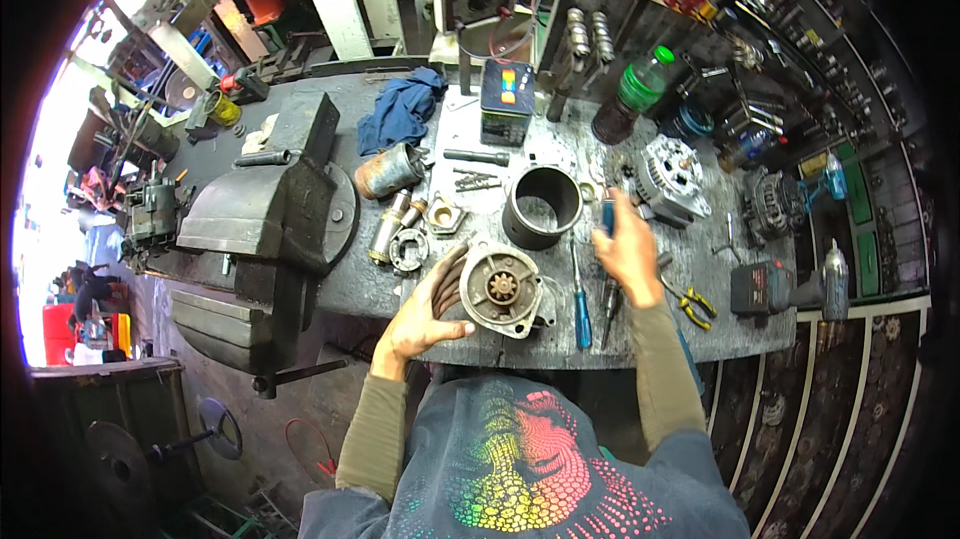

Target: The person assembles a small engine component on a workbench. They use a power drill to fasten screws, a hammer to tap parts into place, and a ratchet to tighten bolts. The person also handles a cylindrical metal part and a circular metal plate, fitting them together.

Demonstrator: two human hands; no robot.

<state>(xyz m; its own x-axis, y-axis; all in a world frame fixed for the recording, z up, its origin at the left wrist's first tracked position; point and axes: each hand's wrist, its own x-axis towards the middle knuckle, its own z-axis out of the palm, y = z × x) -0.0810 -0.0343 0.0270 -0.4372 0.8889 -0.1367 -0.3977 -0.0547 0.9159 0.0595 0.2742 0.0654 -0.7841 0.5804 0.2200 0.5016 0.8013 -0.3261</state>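
Note:
My left hand [425,314] is closed around the left side of a round metal starter motor end housing [484,291], its small toothed pinion [502,287] facing up. The thumb presses on the near rim. My right hand [630,251] is closed on a blue-handled tool [608,214] over the bench; its working end is hidden. Between the hands, slightly farther off, stands a dark open metal cylinder [515,224]. Nearer to me lie a blue screwdriver [581,314] and a thin dark tool [608,314], just below the right hand.
At left, a large bench vise [250,209] rises beside a rusty cylinder [390,171] and blue cloth [402,111]. A battery [507,104] and bottle [640,84] stand behind. Rightward are an alternator [672,177], yellow-black pliers [694,307] and a cordless impact wrench [770,287].

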